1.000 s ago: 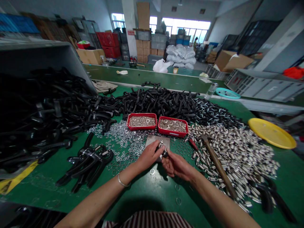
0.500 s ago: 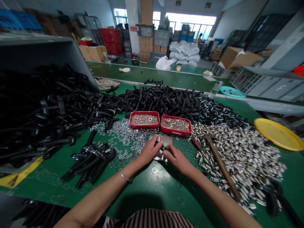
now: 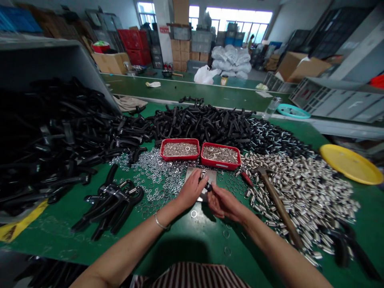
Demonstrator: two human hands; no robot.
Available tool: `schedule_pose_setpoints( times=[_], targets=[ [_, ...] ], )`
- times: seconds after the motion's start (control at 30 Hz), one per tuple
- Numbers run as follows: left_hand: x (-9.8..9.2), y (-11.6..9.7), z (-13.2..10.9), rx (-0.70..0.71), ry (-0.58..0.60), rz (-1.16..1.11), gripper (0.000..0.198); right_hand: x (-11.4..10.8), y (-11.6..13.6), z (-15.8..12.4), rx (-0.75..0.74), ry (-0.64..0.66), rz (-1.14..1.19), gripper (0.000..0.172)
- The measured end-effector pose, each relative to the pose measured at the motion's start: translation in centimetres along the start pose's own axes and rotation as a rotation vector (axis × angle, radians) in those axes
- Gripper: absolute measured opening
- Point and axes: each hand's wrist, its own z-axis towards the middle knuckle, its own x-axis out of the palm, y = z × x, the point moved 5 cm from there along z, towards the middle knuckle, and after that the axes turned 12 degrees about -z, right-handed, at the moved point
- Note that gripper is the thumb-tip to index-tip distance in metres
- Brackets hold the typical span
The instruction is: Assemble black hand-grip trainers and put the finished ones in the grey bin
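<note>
My left hand (image 3: 191,189) is closed round a small black part (image 3: 208,186), over the metal plate (image 3: 212,177) on the green table. A silver ribbed cylinder (image 3: 203,173) stands up at its fingertips; whether it is joined to the black part I cannot tell. My right hand (image 3: 223,202) is closed too, thumb and forefinger on the near end of the black part, the other fingers curled under. Much of the part is hidden by the hands. Just in front of the plate lies a loose metal ring (image 3: 194,214).
Two red trays (image 3: 180,158) of tiny metal pieces stand behind the plate. Black handles (image 3: 198,124) are heaped beyond, with more handles (image 3: 111,206) at left. Loose washers (image 3: 156,172) spread leftward. A hammer (image 3: 280,208) lies on silver cylinders (image 3: 318,192), right, near a yellow lid (image 3: 351,164).
My right hand has turned, its fingers now curled beneath the black part. My left hand still grips beside the silver cylinder. The whole view has shifted slightly.
</note>
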Motion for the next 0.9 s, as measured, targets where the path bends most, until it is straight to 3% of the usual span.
schedule_pose_setpoints(
  times=[0.07, 0.17, 0.3, 0.33, 0.47, 0.6, 0.67, 0.73, 0.8, 0.83, 0.9],
  targets=[
    [0.2, -0.1, -0.2, 0.034, 0.021, 0.042, 0.019, 0.5, 0.1, -0.1, -0.003, 0.097, 0.079, 0.062],
    [0.0, 0.3, -0.4, -0.044, -0.032, 0.055, 0.022, 0.6, -0.2, -0.2, 0.048, 0.116, 0.236, 0.047],
    [0.1, -0.3, -0.6, 0.031, 0.000, 0.085, 0.023, 1.8, 0.2, -0.7, 0.050, 0.358, 0.533, 0.070],
    [0.2, -0.4, -0.6, 0.046, 0.019, 0.088, 0.022, 1.8, 0.2, -0.8, 0.056, 0.360, 0.523, 0.070],
    [-0.1, -0.3, -0.6, -0.020, -0.025, 0.078, 0.023, 1.0, -0.2, -0.9, 0.123, 0.168, 0.427, 0.050],
    [0.1, -0.7, -0.7, 0.029, 0.031, 0.080, 0.022, 1.9, 0.8, -1.4, 0.080, 0.462, 0.697, 0.065],
    [0.2, -0.7, -0.7, 0.017, 0.043, 0.059, 0.021, 1.4, 0.8, -1.2, 0.056, 0.380, 0.687, 0.054],
    [0.2, -0.3, -0.6, -0.073, -0.009, 0.015, 0.022, 0.2, 0.6, -0.8, 0.028, 0.111, 0.570, 0.035],
    [0.2, 0.2, -0.6, -0.156, -0.071, -0.014, 0.024, -0.4, 0.4, -0.8, 0.029, -0.104, 0.508, 0.030],
    [0.3, 0.4, -0.5, -0.166, -0.084, -0.005, 0.023, -0.1, 0.2, -0.9, 0.063, -0.116, 0.570, 0.027],
    [0.4, 0.4, -0.3, -0.118, -0.055, 0.063, 0.020, 1.6, -0.2, -1.1, 0.182, 0.007, 0.843, 0.026]
  ],
)
